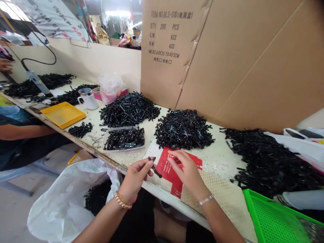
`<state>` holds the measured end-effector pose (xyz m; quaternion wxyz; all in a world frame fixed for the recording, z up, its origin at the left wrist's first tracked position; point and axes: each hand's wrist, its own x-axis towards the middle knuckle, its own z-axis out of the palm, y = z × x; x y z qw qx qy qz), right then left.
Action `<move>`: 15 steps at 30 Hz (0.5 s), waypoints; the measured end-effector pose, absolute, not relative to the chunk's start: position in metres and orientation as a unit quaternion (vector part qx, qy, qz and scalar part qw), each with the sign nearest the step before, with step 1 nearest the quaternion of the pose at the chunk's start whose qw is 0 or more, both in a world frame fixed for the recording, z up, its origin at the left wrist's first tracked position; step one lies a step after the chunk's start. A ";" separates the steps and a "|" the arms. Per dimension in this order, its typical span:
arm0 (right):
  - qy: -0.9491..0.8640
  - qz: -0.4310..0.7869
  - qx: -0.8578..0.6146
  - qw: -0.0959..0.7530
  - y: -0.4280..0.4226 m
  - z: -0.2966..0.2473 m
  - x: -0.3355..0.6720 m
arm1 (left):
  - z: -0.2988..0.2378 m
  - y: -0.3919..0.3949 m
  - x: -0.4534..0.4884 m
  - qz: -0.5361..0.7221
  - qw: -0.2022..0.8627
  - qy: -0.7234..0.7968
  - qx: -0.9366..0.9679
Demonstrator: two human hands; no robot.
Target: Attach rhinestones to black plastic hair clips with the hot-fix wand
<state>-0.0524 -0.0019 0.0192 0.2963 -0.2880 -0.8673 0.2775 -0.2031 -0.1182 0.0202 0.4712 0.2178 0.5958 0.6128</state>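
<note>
Between thumb and fingers, my left hand [138,175] pinches a small black plastic strip-like part [157,173] over the table's front edge. My right hand [186,168] hovers just to the right, thumb and index finger apart, with nothing visible between them. Under both hands lies a red and white printed sheet [165,168]. Right behind it rises a heap of small black parts [184,130]. A clear plastic box [124,148] full of similar parts stands to the left, near a second heap [129,109].
A white sack [58,206] with black parts hangs below the edge at left. A green tray [273,219] and another black pile [268,162] lie at right. A yellow tray [63,114], a lidded mug [88,99] and a co-worker's arm [25,131] are at left. Cardboard [227,67] stands behind.
</note>
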 end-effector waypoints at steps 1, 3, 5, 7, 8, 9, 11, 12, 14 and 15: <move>-0.874 0.265 -0.305 0.271 0.011 0.014 -0.066 | 0.019 -0.120 -0.211 0.612 0.468 0.601 0.214; -0.888 0.230 -0.340 0.209 0.032 -0.001 -0.092 | 0.013 -0.125 -0.224 0.603 0.471 0.609 0.209; -0.895 0.191 -0.374 0.152 0.045 -0.016 -0.113 | 0.006 -0.130 -0.232 0.587 0.484 0.613 0.212; -0.898 0.148 -0.397 0.117 0.050 -0.025 -0.127 | -0.001 -0.134 -0.238 0.571 0.507 0.607 0.219; -0.900 0.129 -0.402 0.107 0.051 -0.027 -0.131 | -0.004 -0.135 -0.240 0.566 0.518 0.602 0.222; -0.902 0.113 -0.406 0.099 0.051 -0.027 -0.132 | -0.007 -0.136 -0.242 0.563 0.526 0.597 0.224; -0.903 0.091 -0.410 0.091 0.051 -0.024 -0.129 | -0.009 -0.134 -0.246 0.564 0.534 0.590 0.221; -0.903 0.088 -0.411 0.090 0.052 -0.022 -0.125 | -0.009 -0.133 -0.248 0.564 0.536 0.589 0.218; -0.902 0.099 -0.408 0.098 0.055 -0.017 -0.113 | -0.007 -0.129 -0.250 0.560 0.540 0.591 0.214; -0.901 0.115 -0.405 0.108 0.057 -0.014 -0.105 | -0.007 -0.127 -0.250 0.557 0.543 0.591 0.215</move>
